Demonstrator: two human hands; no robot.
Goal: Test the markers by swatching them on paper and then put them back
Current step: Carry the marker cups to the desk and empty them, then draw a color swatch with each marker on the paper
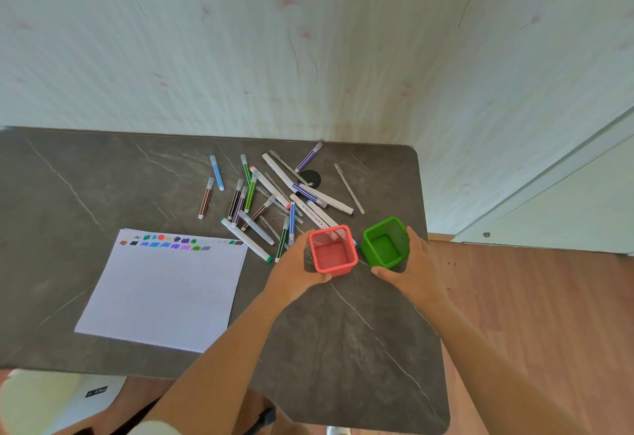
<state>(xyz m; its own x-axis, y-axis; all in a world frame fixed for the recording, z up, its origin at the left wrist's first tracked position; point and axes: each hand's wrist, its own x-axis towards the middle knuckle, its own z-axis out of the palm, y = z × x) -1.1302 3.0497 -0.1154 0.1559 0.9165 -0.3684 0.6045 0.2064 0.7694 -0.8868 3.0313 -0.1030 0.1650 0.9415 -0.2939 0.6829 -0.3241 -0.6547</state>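
Looking down through the head camera, I see the markers lying loose in a criss-crossed heap on the dark veined table, none of them in either hand. From the left hand the heap spreads from 10 o'clock round to 1 o'clock. The nearest one, a dark green striped marker, lies just beside the fingers. A long white marker with green ends sits at that hand's 9 o'clock, and a blue marker and a brown marker lie farther out at 10 o'clock. A thin grey pen lies apart from the heap, at 11 o'clock from the right hand.

The left hand grips a red mesh cup standing upright on the table, with the thumb on its near wall and the fingers curled round its far left corner. The right hand holds a green mesh cup the same way from the other side — thumb on the near wall, fingers on the far right edge. The two cups stand just beside each other, red at the green one's 9 o'clock, both mouths up.

The paper lies flat at 8 o'clock from the left hand, with two rows of colour swatches along its far edge. A black round disc shows under the heap. Wooden floor shows off the table's right side.
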